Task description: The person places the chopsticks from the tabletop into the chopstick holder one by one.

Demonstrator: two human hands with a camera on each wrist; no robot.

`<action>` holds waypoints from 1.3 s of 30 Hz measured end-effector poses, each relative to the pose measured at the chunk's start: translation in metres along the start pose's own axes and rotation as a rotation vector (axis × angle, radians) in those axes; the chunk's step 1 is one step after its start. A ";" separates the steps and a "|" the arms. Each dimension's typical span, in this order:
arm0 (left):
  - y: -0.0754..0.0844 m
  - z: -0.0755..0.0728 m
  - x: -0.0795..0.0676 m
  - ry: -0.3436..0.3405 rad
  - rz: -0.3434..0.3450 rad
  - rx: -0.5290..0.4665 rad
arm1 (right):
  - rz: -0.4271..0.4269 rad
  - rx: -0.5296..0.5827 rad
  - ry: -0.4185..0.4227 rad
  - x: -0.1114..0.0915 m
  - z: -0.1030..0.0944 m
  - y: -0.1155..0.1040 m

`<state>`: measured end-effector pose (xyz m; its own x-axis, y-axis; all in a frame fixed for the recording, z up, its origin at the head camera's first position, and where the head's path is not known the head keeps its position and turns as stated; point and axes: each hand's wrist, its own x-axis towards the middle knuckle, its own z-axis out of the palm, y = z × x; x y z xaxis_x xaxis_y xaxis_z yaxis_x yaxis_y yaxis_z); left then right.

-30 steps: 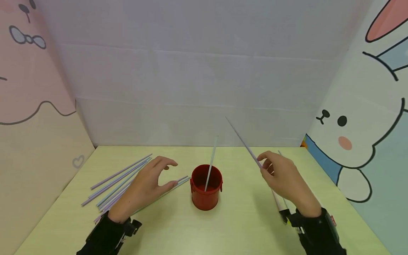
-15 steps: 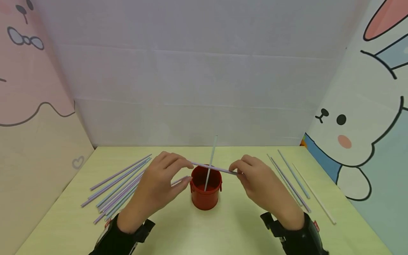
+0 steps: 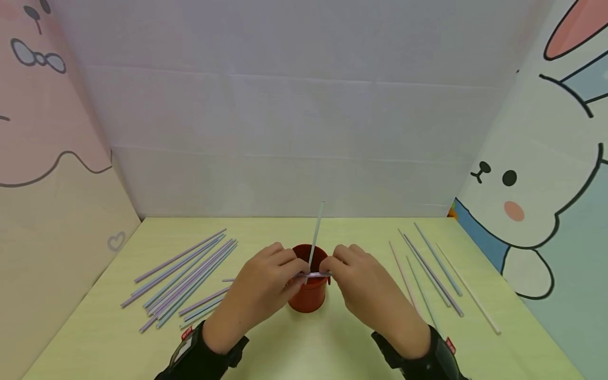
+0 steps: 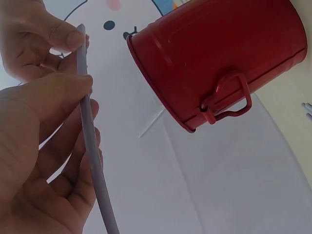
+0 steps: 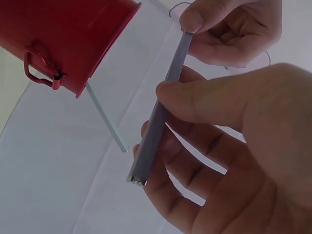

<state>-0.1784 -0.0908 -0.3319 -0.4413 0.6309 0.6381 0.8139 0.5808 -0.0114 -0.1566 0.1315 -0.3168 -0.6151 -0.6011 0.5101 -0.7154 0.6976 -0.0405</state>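
My left hand [image 3: 268, 282] and right hand [image 3: 368, 290] pinch one purple straw [image 3: 317, 275] between thumbs and fingers, holding it level in front of the red bucket's mouth. In the left wrist view the straw [image 4: 95, 161] runs past the left thumb, bending slightly. The right wrist view shows one free end of the straw [image 5: 151, 131], ragged and flattened-looking, beyond the right fingers. Behind the hands, the small red bucket [image 3: 306, 302] stands upright, its rim partly covered by them. A pale green straw [image 3: 316, 229] leans up out of it.
Many purple and blue straws [image 3: 182, 285] lie fanned on the left of the table, some partly behind the left forearm. Several more straws [image 3: 432, 274] lie spread on the right. A white sheet [image 3: 294, 132] closes off the back, with printed panels at both sides.
The right hand has brought the purple straw from the right to the middle. The left hand has moved right and taken hold of it; both hands have drawn closer together and nearer.
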 end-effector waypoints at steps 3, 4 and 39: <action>0.002 0.002 -0.001 -0.015 -0.012 -0.027 | -0.004 0.006 -0.012 0.000 0.000 -0.003; 0.002 0.003 -0.002 -0.021 -0.018 -0.036 | -0.006 0.008 -0.011 0.000 0.001 -0.004; -0.033 -0.041 0.019 0.407 -0.337 -0.524 | 0.333 1.004 -0.179 0.003 0.071 0.039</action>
<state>-0.1980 -0.1193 -0.2878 -0.6070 0.1619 0.7780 0.7775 0.3237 0.5392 -0.2100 0.1290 -0.3780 -0.8110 -0.5449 0.2130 -0.3974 0.2460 -0.8841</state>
